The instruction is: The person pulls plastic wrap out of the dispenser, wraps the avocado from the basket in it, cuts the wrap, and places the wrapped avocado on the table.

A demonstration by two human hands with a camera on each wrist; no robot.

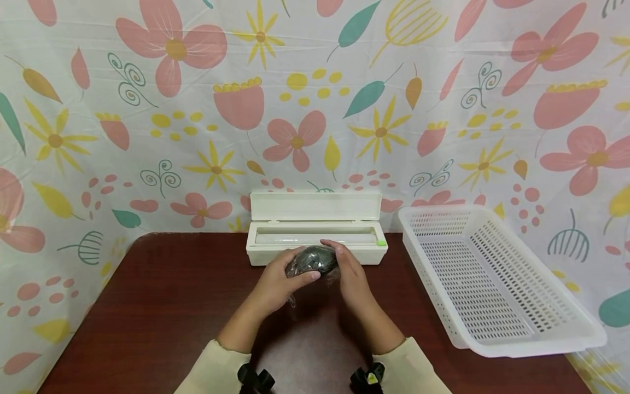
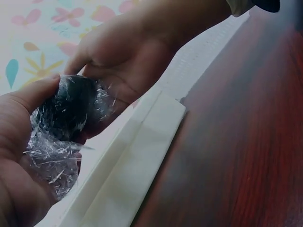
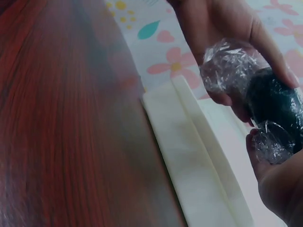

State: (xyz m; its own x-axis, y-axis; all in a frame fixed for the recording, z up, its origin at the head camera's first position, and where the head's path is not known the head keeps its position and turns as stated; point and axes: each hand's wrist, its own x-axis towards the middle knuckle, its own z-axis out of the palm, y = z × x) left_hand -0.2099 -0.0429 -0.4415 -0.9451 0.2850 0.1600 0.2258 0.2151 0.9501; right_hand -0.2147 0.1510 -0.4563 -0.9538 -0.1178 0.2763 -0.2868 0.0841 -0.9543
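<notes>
A dark green, rounded object (image 1: 315,258), possibly an avocado, is held up above the table in front of the white box. Clear cling film (image 2: 54,165) is wrapped round it, with crumpled ends bunched at both sides. My left hand (image 1: 279,280) grips its left side, thumb lying across the near face. My right hand (image 1: 353,278) holds the opposite end, its fingers bent against the film. In the right wrist view, loose film (image 3: 228,66) puffs out beside the left palm. The underside of the object is partly hidden by the hands.
Behind the hands stands a white cling film box (image 1: 364,256) with its lid (image 1: 315,207) raised and a film roll (image 1: 275,239) inside. A green slider (image 1: 381,243) sits on its right end. To the right is a white perforated basket (image 1: 428,287) on the dark red table (image 1: 162,317).
</notes>
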